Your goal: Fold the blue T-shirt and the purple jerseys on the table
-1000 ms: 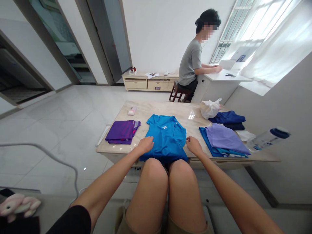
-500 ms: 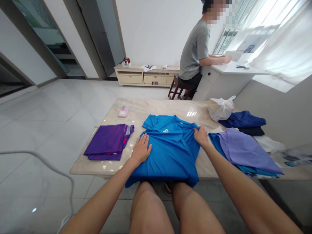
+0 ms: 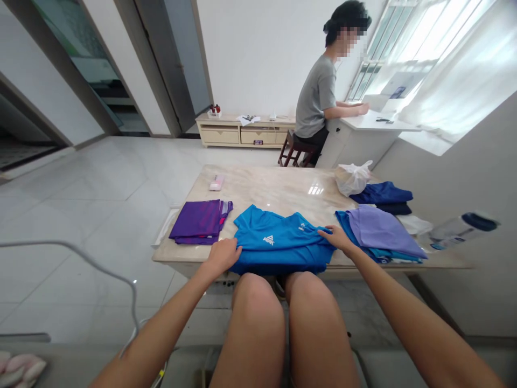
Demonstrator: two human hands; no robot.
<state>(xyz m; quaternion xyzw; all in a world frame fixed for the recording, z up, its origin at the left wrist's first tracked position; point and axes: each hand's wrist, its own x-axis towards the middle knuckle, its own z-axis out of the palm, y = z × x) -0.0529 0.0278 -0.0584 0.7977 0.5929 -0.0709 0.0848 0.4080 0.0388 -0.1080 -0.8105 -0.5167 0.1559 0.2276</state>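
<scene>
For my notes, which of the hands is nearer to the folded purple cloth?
Left. The left hand is close beside the purple cloth; the right hand is across the blue shirt from it.

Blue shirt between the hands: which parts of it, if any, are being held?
The blue shirt is held at both sides: left grip at the edge facing the purple clothes, right grip pinching the edge facing the lilac cloth.

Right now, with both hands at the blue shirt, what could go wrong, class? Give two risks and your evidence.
The blue shirt hangs over the near edge of the table, so it might slip off if let go. The right hand is close to the folded clothes with lavender on top, so a wide sweep outward could knock them askew.
</scene>
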